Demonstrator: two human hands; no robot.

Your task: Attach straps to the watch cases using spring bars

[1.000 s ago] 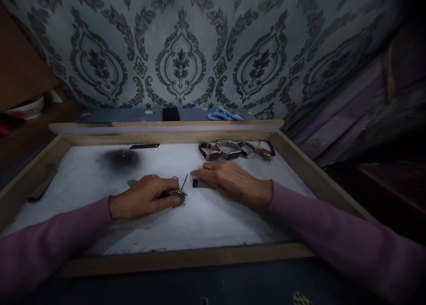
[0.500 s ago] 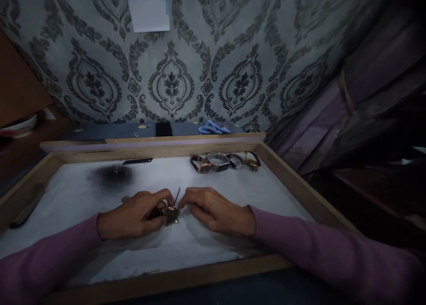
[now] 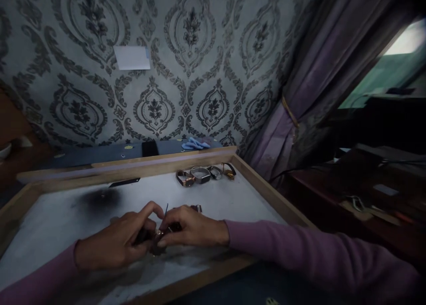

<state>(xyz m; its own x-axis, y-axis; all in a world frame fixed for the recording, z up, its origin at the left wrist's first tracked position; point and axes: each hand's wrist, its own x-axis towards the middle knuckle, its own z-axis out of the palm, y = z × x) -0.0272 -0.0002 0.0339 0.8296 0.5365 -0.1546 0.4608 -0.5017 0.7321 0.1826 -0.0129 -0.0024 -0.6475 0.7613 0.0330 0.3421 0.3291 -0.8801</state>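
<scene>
A small watch (image 3: 156, 248) is pinched by the fingers of both the left hand (image 3: 115, 241) and the right hand (image 3: 186, 227). Just past the right hand, a strap end (image 3: 199, 208) is seen. Farther past the grip, to its right, four watches (image 3: 205, 178) are lined up. Farthest, a blue cloth (image 3: 195, 144) is seen.

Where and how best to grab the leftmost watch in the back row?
Leftmost watch: likely best by its dark strap, on the left side, pinched from above-left. The strap curves in an open loop, unobstructed there, while the silver watch crowds the right.
</scene>
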